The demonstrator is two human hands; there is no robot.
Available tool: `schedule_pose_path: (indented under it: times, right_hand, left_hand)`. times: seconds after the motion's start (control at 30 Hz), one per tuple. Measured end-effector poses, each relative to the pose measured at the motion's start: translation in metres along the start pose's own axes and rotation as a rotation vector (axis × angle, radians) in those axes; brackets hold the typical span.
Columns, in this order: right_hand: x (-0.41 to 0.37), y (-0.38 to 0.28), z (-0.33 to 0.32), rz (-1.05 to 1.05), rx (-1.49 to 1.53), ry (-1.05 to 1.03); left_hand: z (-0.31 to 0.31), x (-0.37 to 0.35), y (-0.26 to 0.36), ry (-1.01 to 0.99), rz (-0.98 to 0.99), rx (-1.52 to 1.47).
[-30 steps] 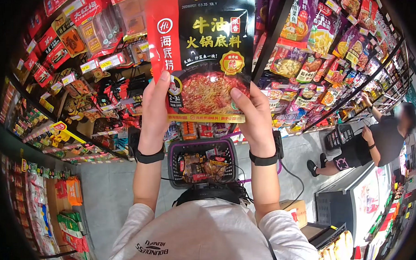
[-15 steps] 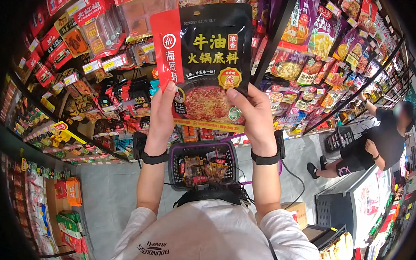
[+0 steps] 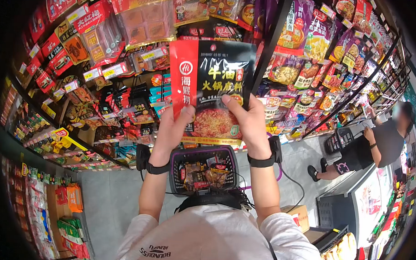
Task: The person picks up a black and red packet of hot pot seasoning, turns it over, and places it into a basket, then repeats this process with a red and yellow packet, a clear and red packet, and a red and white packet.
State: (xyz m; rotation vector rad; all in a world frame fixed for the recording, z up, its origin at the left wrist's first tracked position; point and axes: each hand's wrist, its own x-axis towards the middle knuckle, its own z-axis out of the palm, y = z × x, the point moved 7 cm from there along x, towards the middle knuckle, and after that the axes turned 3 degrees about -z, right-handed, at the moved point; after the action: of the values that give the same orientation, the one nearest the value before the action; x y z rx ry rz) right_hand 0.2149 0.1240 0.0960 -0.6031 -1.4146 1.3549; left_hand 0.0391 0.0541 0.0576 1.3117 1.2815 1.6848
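A red and black food pouch [image 3: 214, 84] with a picture of a red dish is held upright by both hands, its printed front towards the camera. My left hand [image 3: 172, 129] grips its lower left edge, thumb on the front. On the right side, my right hand [image 3: 249, 120] holds the edge with its thumb pressed across the front. The fingers behind the pouch are hidden. Below the hands, a dark shopping basket [image 3: 172, 172] holds several packets.
Shelves of hanging packets [image 3: 305, 94] rise ahead. Another person [image 3: 384, 140] in dark clothes stands at the right, near a second basket [image 3: 338, 140]. A chest freezer [image 3: 338, 212] and a cardboard box [image 3: 299, 215] are at lower right. More packets [image 3: 71, 230] line the lower left.
Both hands have lowered the pouch towards my body, and its top now tilts away. My right thumb lies further up its front. The other person's arms have moved.
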Motion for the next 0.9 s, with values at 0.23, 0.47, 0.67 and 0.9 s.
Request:
schedule_pose_path:
  times: [0.23, 0.47, 0.67, 0.9]
  right_hand:
    - [-0.009, 0.008, 0.001, -0.033, -0.009, -0.035]
    - [-0.013, 0.029, -0.001, 0.017, -0.020, -0.050]
    - [-0.027, 0.057, 0.007, -0.046, -0.159, -0.205]
    - [-0.036, 0.120, -0.003, 0.193, -0.142, -0.340]
  left_hand:
    - [0.004, -0.005, -0.004, 0.062, 0.088, 0.123]
    - [0.003, -0.013, -0.028, -0.023, 0.000, 0.068]
    - [-0.013, -0.019, -0.045, -0.152, -0.094, 0.036]
    - [-0.017, -0.046, -0.091, -0.146, -0.125, 0.162]
